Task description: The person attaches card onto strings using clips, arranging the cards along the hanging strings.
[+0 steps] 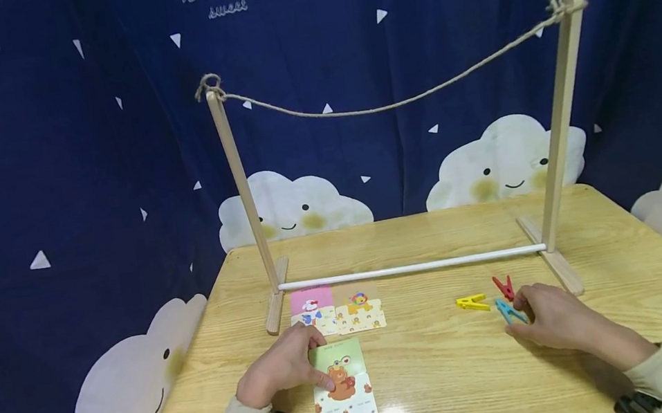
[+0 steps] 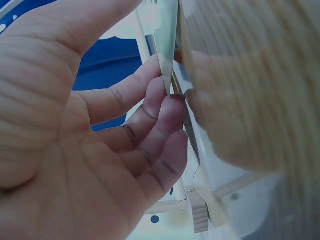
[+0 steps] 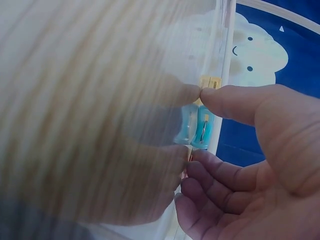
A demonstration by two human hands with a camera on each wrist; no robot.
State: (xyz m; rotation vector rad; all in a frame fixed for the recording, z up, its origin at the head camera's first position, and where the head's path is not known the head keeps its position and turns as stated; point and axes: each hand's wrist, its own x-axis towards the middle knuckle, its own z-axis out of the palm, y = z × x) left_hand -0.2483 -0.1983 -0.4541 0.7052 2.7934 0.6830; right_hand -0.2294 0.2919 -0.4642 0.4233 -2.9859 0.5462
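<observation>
A green card with a bear [image 1: 345,389] lies on the wooden table [image 1: 441,373] near the front. My left hand [image 1: 321,362] holds it at its left edge, thumb on the picture and fingers curled at the top corner. In the left wrist view the fingertips [image 2: 167,112] press against the card's edge [image 2: 167,45]. To the right, my right hand [image 1: 518,321] pinches a blue clothespin [image 1: 508,311] that lies on the table. The right wrist view shows the clothespin [image 3: 204,131] between my thumb and fingers.
A pink card [image 1: 309,307] and an orange card [image 1: 358,307] lie side by side behind the green one. A red clothespin [image 1: 505,287] and a yellow one [image 1: 472,302] lie by my right hand. A wooden stand [image 1: 245,197] with a sagging rope [image 1: 381,108] spans the table's middle.
</observation>
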